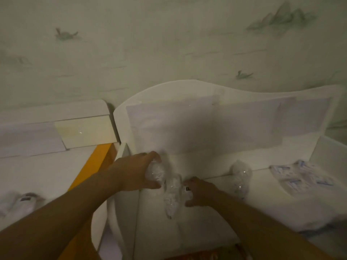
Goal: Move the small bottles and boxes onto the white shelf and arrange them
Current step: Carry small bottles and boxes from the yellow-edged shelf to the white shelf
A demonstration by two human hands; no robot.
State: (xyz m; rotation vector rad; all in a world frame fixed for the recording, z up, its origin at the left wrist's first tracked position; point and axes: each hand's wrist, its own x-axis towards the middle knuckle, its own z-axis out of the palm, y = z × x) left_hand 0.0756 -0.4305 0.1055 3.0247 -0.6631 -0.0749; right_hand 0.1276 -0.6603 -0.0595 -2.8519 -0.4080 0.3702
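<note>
The picture is dim and blurred. On the white shelf (216, 139) my left hand (135, 171) is wrapped around a small clear bottle (155, 173) near the shelf's left side. A second clear bottle (171, 197) stands just to its right, between my two hands. My right hand (200, 192) has its fingers curled against that bottle's right side, around a small white item with a dark mark (187, 188). A third clear bottle (241, 179) stands further right on the shelf. A flat white packet with blue print (302, 177) lies at the shelf's right end.
The shelf has a curved white back panel (187, 91) against a pale wall. Left of it is a white surface with an orange edge (93, 166) and a whitish object (24, 201) lying on it. A white side wall (330, 154) closes the shelf's right end.
</note>
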